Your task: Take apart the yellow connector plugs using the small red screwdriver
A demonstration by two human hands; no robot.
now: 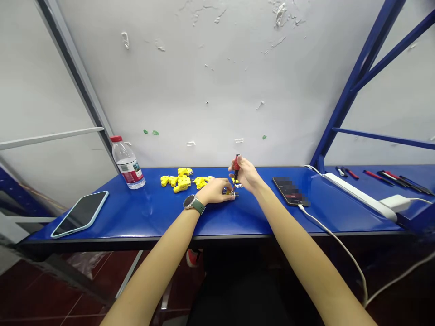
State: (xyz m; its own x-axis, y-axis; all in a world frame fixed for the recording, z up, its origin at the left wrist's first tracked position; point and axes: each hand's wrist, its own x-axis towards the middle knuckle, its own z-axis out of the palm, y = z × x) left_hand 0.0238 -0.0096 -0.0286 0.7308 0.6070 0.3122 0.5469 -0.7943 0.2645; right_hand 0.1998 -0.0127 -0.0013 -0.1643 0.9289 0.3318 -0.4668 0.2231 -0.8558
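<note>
My right hand [245,174] is closed round a small screwdriver with a red handle [236,162], held upright with its tip pointing down. My left hand [215,190], with a watch on the wrist, is closed on a small yellow part [229,192] that rests on the blue table [163,215]. The screwdriver tip meets that part. Just left of my hands lie several loose yellow plastic parts [181,180].
A water bottle with a red cap [128,163] stands at the back left. A phone [80,213] lies at the left edge. Another phone [290,191] with a white cable lies to the right. A white power strip [360,196] and pens [390,177] are far right.
</note>
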